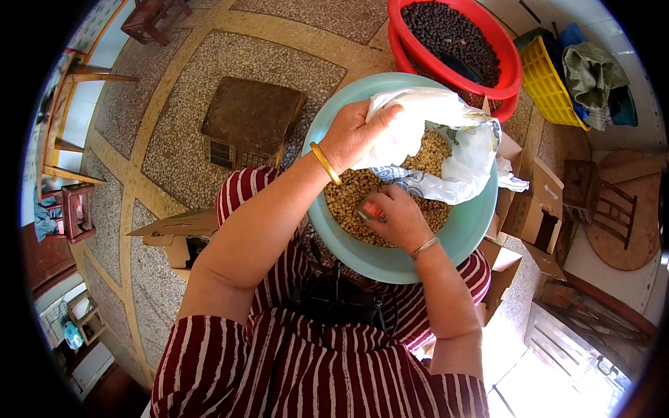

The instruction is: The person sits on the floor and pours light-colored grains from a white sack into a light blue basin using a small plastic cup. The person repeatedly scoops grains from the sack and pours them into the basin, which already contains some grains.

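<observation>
A wide pale green basin (408,273) rests at my lap, holding a layer of small tan kernels (348,198). My left hand (359,136) grips the edge of a white plastic bag (408,111) with printed patches, thumb on top. The bag lies across the far side of the basin, its mouth spread over the kernels. Down among the kernels, my right hand (397,219) has its fingers curled round a small clear cup (369,207) with something reddish showing on it. Part of the cup is hidden by my fingers.
Beyond the basin stands a red basin (512,70) of dark round berries (449,42). A yellow basket (550,87) with cloths is at far right. Opened cardboard boxes (533,216) flank my right side; another box (174,230) sits left, near a low wooden stool (251,115).
</observation>
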Action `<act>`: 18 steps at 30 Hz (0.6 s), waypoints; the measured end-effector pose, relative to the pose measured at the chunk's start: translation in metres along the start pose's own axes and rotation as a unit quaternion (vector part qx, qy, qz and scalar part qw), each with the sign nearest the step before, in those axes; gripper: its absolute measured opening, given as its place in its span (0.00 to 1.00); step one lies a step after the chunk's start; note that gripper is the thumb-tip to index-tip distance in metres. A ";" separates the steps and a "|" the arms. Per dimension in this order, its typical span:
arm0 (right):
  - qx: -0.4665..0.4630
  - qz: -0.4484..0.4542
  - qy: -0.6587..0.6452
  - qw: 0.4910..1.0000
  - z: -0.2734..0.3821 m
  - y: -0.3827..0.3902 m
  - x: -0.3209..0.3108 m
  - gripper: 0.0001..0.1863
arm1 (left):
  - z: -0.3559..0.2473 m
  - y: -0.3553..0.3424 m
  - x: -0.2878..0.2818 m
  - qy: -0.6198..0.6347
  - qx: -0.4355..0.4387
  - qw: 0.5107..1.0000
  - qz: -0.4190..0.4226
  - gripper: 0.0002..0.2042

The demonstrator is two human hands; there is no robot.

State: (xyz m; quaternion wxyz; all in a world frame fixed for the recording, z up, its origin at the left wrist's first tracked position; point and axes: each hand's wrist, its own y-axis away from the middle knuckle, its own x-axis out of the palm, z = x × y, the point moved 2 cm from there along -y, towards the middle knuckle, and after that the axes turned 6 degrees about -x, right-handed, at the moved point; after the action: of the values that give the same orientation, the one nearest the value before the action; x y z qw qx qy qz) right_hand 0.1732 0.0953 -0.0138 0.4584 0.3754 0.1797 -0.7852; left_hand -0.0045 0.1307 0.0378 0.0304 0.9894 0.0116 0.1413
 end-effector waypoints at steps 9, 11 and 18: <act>0.157 0.067 -0.416 0.893 -0.021 0.006 -0.014 0.22 | 0.004 -0.002 -0.003 0.006 -0.003 1.000 -0.003 0.20; 0.168 0.049 -0.515 0.839 -0.019 0.007 -0.025 0.22 | 0.004 -0.002 -0.003 0.005 -0.010 1.000 -0.004 0.20; 0.168 -0.158 -0.504 0.832 -0.032 0.016 -0.068 0.24 | 0.002 -0.002 -0.001 0.010 0.014 1.000 -0.018 0.17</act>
State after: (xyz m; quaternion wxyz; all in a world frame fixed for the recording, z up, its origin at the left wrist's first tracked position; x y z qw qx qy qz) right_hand 0.2212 0.1474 0.0176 0.2847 -0.0351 -0.1538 -0.9455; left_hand -0.0050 0.1321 0.0351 0.0191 0.9880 0.0321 0.1501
